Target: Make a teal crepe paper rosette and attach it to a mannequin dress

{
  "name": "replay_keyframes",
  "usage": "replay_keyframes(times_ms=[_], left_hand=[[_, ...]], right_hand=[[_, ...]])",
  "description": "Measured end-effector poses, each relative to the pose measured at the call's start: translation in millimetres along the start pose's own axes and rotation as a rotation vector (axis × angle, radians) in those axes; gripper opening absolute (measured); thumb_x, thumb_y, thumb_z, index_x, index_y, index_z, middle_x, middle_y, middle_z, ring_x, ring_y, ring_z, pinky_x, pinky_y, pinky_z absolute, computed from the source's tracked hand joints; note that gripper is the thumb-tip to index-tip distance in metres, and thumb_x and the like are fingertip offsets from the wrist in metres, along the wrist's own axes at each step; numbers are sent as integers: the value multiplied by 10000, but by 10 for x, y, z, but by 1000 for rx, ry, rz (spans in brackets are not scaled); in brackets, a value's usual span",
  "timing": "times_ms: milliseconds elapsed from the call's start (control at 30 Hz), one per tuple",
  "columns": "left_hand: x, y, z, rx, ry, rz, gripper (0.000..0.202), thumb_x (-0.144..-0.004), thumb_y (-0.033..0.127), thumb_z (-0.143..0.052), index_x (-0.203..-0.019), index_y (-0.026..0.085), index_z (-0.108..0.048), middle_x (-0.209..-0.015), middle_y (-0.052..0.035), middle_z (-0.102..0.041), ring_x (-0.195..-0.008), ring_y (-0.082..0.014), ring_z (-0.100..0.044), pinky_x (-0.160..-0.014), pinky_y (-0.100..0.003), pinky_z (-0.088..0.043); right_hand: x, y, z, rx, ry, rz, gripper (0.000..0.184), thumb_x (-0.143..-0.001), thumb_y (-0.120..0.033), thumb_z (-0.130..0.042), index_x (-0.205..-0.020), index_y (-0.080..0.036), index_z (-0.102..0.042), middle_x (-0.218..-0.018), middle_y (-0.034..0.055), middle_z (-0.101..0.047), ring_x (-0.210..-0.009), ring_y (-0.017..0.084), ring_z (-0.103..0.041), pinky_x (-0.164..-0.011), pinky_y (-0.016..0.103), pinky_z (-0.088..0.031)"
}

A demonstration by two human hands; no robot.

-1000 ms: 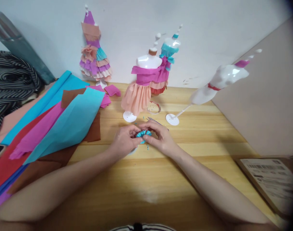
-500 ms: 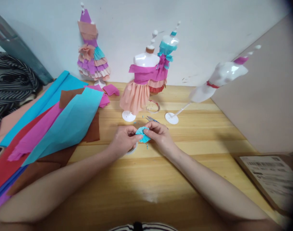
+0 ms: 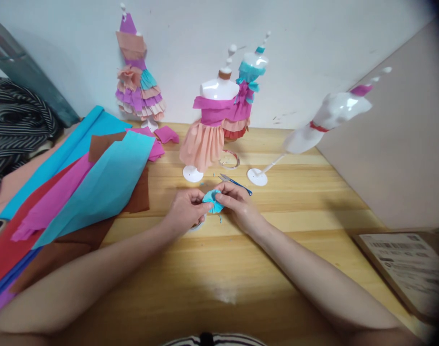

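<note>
A small pleated piece of turquoise crepe paper (image 3: 214,205) is held up between both hands, fanned into a ruffled round. My left hand (image 3: 186,209) pinches its left side between thumb and fingers. On its right upper side, my right hand (image 3: 238,202) grips it the same way. Blue-handled thread snips (image 3: 237,184) lie just beyond my right fingers. Partly hidden under my left hand is a round, clear-rimmed object (image 3: 197,227), perhaps a tape roll. Tiny turquoise scraps (image 3: 221,219) are scattered on the wood nearby.
Behind my hands stand small dress forms, one in a pink and peach paper dress (image 3: 205,139), another a bare, leaning mannequin (image 3: 327,117). A tiered-dress form (image 3: 138,81) is farther left. Crepe paper sheets (image 3: 100,182) cover the left side; a cardboard box (image 3: 403,269) sits right.
My right hand has dropped slightly, so more of the snips shows. The turquoise paper has shifted a little left and looks more gathered. Both hands keep hold of it.
</note>
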State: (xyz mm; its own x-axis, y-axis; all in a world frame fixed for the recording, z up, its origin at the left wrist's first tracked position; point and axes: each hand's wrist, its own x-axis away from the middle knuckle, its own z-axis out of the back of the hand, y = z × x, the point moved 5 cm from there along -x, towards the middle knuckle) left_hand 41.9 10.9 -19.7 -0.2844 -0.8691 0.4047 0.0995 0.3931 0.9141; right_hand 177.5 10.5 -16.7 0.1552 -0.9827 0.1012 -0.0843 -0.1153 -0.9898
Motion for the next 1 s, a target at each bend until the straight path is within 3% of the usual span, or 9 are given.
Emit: replay_keyframes(times_ms=[167,267,400,600,800,1000], left_hand=[[-34,-33,5,-100,-27,-68,152,-655,207,-674,-617,177,-530,-374,91,-466,-321,-40,-357,-337,-157,-254],[-47,-25,20,-84,-9,-77,144,-630,230,-683,-636,172,-552,-410,86,-483,-351,-49,-393,-359,-167,-286],[-42,59,28,-35,13,-145,179,-574,258,-721,-635,145,-597,-507,59,-548,-443,-46,-448,-442,-172,-346],[-25,74,25,-7,23,-119,194,-612,270,-682,-539,153,-546,-432,76,-453,-400,-34,-360,-402,-173,-255],[0,32,3,-7,-2,-30,228,-674,264,-657,-538,176,-497,-344,79,-430,-321,-37,-325,-358,-171,-230],[30,50,-5,-41,-20,-23,251,-705,251,-649,-531,182,-482,-341,81,-432,-304,-39,-329,-343,-169,-241]], right_hand=[[-41,-129,33,328,-21,199,183,-673,-336,-763,-697,-183,-666,-700,3,-568,-677,150,-513,-645,311,-413],[-43,-151,46,355,-4,257,173,-707,-323,-738,-644,-187,-652,-657,-5,-551,-664,150,-512,-647,311,-411],[-27,-111,44,221,22,198,201,-718,-344,-751,-643,-196,-638,-648,-18,-571,-628,135,-517,-651,311,-425],[11,20,-5,-55,51,50,285,-671,-422,-812,-665,-191,-645,-612,-31,-594,-557,107,-499,-587,276,-407],[20,84,-26,-191,83,24,331,-632,-454,-845,-675,-189,-653,-595,-38,-612,-540,93,-497,-578,252,-412],[30,115,-55,-274,96,35,323,-617,-430,-864,-664,-183,-660,-605,-35,-620,-540,88,-494,-567,236,-404]])
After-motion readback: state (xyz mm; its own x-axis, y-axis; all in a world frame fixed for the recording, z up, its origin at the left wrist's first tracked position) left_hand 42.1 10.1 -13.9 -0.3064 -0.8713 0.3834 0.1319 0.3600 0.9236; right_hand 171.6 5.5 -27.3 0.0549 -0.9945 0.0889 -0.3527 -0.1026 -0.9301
